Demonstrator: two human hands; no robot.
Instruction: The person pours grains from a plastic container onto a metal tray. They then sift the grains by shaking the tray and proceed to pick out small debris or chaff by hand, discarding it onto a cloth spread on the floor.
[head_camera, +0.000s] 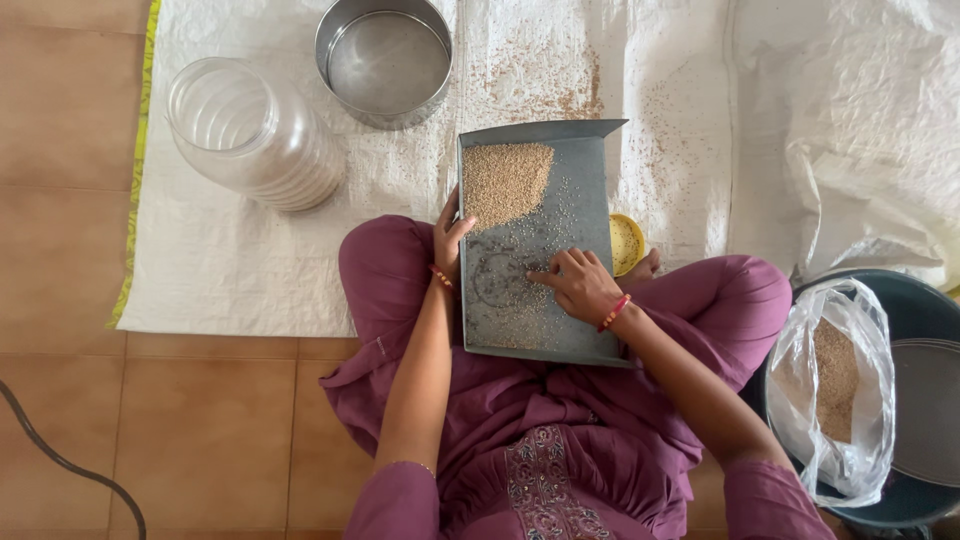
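Head view: left hand (449, 240) clasped on the near-left edge of a grey metal winnowing tray (585, 180) resting across the lap. Right hand (581, 285) held nothing, fingers spread flat on the tray floor among scattered grains. Beyond both hands, heaped grain (503, 180) at the far-left corner. Just right of the right hand, a small yellow bowl (626, 242).

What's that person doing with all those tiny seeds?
A person sits cross-legged on the floor with a grey metal tray on their lap. The left hand holds the tray's edge, while the right hand touches scattered grains on it. A heap of grain lies at the tray's far end.
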